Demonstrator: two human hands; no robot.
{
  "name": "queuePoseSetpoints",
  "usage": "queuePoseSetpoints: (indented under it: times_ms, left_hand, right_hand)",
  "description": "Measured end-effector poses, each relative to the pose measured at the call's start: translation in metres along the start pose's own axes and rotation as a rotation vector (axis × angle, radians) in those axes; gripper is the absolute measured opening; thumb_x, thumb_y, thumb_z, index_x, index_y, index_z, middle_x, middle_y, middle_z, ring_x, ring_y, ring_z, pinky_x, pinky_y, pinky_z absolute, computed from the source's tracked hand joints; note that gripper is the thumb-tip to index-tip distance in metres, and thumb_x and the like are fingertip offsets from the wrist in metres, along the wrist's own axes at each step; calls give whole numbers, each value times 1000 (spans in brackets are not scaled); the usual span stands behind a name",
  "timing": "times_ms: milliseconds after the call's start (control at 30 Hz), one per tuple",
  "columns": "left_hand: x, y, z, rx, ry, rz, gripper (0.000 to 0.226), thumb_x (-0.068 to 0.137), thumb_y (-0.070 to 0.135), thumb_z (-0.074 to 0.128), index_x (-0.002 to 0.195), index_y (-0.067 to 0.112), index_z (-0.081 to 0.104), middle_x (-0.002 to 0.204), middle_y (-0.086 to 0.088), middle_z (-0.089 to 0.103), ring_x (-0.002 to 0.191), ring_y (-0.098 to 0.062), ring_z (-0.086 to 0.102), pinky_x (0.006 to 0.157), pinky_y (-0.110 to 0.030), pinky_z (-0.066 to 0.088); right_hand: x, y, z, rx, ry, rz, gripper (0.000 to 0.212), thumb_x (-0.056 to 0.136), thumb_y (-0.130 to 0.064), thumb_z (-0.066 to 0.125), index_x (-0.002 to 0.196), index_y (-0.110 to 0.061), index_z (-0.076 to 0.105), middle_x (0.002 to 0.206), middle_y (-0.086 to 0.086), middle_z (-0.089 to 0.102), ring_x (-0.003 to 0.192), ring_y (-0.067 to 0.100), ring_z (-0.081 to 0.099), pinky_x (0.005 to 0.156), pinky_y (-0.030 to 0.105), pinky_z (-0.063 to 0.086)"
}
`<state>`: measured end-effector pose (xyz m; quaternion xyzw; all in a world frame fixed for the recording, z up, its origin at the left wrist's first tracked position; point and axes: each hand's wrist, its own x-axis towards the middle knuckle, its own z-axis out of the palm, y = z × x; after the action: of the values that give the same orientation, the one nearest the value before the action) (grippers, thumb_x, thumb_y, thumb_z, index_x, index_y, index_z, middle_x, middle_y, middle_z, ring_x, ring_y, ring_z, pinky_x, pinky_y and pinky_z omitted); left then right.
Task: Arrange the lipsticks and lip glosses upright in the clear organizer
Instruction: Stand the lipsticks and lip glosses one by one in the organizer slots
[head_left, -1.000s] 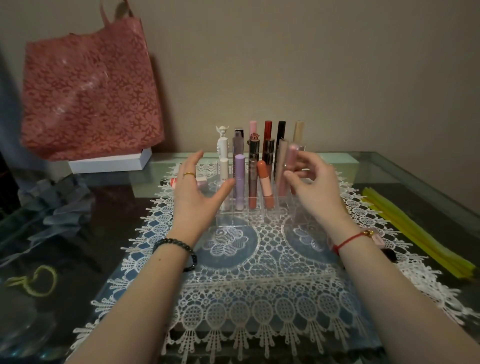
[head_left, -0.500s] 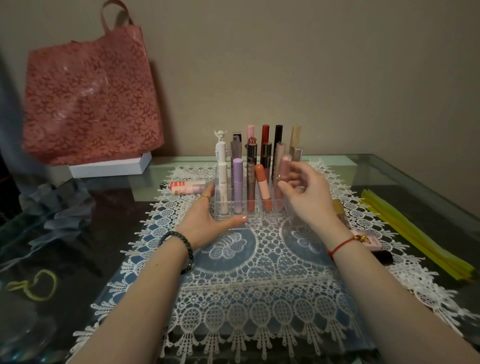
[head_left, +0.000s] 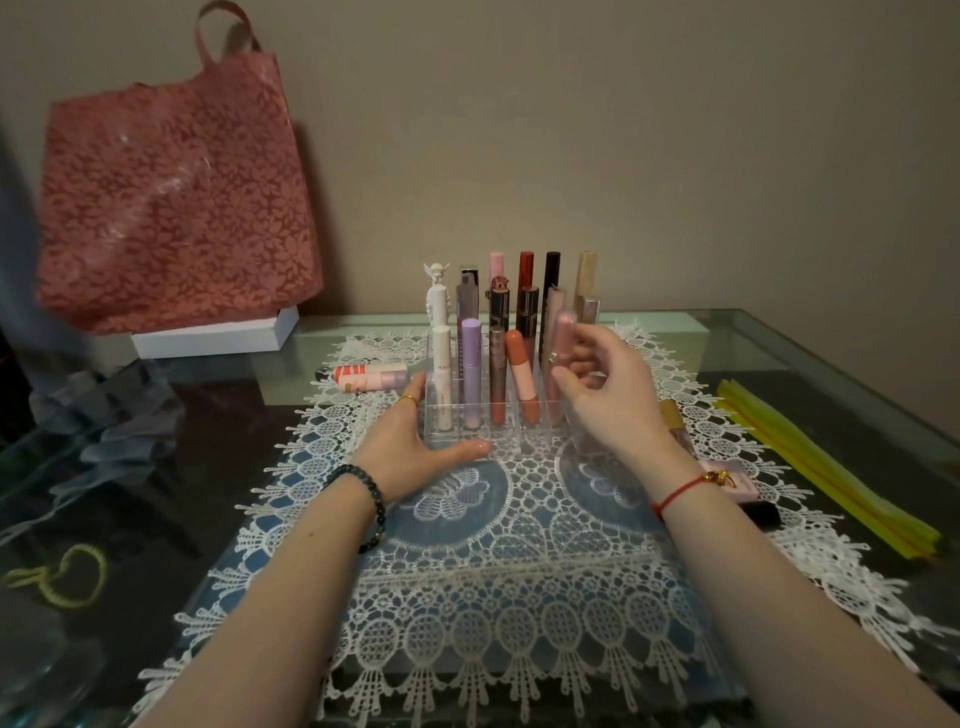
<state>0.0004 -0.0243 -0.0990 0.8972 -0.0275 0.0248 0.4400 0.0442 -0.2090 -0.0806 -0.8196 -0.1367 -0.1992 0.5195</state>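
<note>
Now, we have the pale pink translucent lip gloss tube pinched near its cap between the thumb and curled fingers of our right hand. Its lower end is down inside the front right compartment of the clear acrylic organizer. Our left hand rests against the organizer's front left corner, with the fingers straight along the side wall and the thumb stretched along the front edge. It braces the box on the white lace mat.

To finish this step well, we should keep that left hand pressing, since a light plastic box will likely skate on lace. We let the pink tube slide straight down through a loosened pinch until it bottoms out. Through the clear walls we cannot quite tell whether its foot has reached the floor, though it looks close.

The coral lipstick tube next door leans towards it, so we should set ours upright before letting go. Then we open the fingers and lift them up and away, so we do not brush the taller tubes behind.

A red-and-white striped tube lies on the mat to the left of the organizer. A gold-capped tube lies beyond our right wrist. We judge these are next.
</note>
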Motion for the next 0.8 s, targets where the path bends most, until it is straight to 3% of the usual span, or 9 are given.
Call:
queuePoseSetpoints:
  times_ms: [200, 367, 467, 600, 700, 800]
  left_hand:
    - [-2, 1, -1, -21, -3, 3, 117, 47, 53, 64, 144, 22, 6, 131, 0, 50, 79, 2, 51, 60, -11, 39]
    - [-2, 1, -1, -14, 4, 10, 113, 53, 49, 67, 144, 21, 6, 131, 0, 49, 83, -3, 51, 63, -11, 40]
    - [-1, 1, 1, 4, 23, 25, 104, 65, 39, 71, 143, 19, 7, 130, 3, 48, 91, -4, 47, 72, -13, 39]
    - [0, 0, 2, 30, 34, 17, 105, 63, 44, 71, 144, 22, 6, 122, 7, 51, 83, -1, 48, 66, -10, 36]
    - [-1, 0, 3, 46, 46, 6, 108, 58, 50, 68, 143, 24, 8, 130, 3, 50, 90, -5, 49, 79, -19, 39]
    - [-3, 5, 5, 44, 55, 13, 101, 66, 39, 71, 143, 23, 8, 132, 1, 47, 80, 0, 48, 72, -14, 39]
  right_hand:
    - [1, 1, 0, 25, 9, -6, 42, 80, -5, 61, 118, -18, 51, 90, -8, 56, 82, 5, 56, 69, 19, 51]
    - [2, -6, -6, 12, 73, -48, 36, 82, -8, 60, 115, -16, 52, 88, -11, 55, 78, 0, 55, 65, 11, 50]
    - [6, -16, -18, 54, 164, -60, 31, 84, -8, 58, 113, -15, 53, 87, -14, 53, 78, -3, 53, 65, 5, 47]
    - [8, -22, -46, 69, 201, -66, 27, 84, -13, 59, 110, -15, 56, 88, -11, 57, 79, -3, 54, 65, 3, 45]
    - [7, -20, -74, -6, 140, -72, 25, 82, -18, 62, 107, -19, 59, 88, -9, 61, 79, 1, 57, 69, 10, 48]
    - [3, -14, -99, -99, 39, -77, 22, 79, -19, 65, 101, -23, 61, 87, -7, 65, 78, 7, 61, 75, 19, 49]
